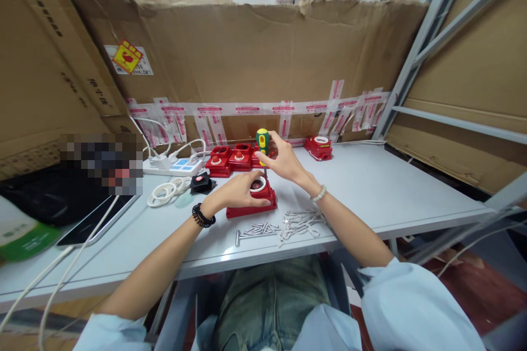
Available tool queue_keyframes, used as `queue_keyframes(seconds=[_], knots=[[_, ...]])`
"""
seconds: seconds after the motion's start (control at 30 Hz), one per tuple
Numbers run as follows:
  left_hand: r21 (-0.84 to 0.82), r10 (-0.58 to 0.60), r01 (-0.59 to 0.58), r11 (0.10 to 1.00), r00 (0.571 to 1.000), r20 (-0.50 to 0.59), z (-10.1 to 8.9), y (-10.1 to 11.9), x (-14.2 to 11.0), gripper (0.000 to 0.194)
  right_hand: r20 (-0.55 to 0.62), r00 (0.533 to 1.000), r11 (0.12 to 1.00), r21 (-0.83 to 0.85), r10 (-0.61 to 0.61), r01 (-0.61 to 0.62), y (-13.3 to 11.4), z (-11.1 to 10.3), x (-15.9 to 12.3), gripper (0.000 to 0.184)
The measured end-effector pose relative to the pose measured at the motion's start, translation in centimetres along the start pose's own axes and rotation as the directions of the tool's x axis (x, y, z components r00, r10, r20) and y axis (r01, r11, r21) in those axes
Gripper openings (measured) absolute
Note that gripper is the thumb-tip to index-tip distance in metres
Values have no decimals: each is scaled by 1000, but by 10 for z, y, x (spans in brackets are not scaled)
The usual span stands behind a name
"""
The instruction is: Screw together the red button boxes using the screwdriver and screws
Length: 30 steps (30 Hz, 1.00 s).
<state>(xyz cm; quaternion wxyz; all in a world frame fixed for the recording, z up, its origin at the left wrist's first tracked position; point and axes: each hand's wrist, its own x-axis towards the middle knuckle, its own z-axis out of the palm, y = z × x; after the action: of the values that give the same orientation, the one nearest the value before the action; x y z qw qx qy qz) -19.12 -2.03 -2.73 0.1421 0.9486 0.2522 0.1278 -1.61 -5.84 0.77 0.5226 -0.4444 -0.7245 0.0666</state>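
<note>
Close to the front edge of the bench (370, 192), a T-handled metal tool (237, 238) is lying beside a pile of loose screws (261, 227), with white cords (302, 222) bunching to their right. Just behind, we're looking at the main piece: a red housing (249, 210) with a white ring (257, 190) on top. The left hand (236, 193) is bracing it, fingers and thumb spreading round the ring. The right hand (286, 160) is keeping a narrow grip on a green-and-yellow screwdriver (262, 145), its shaft pointing down at the housing's far right part.

So this housing is apparently sitting mid-work; plenty of screws are lying unused, and whether one is turning under the tip, I cannot tell. Left of it, a black part (201, 184) and white rings (160, 205) are lying apart.

Towards the back edge, red units (241, 164) are standing in a row, a power strip (173, 167) is sitting to their left, and another ringed unit (319, 152) is waiting off right. Whether any are complete isn't showing.
</note>
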Motion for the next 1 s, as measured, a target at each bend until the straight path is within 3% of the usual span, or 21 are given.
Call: queue_keyframes(seconds=[1.0], knots=[[4,3,-3,1000,1000,-14,-1,2,0,69,-8,1000,1000,7,17,-17,0,0,0,40]])
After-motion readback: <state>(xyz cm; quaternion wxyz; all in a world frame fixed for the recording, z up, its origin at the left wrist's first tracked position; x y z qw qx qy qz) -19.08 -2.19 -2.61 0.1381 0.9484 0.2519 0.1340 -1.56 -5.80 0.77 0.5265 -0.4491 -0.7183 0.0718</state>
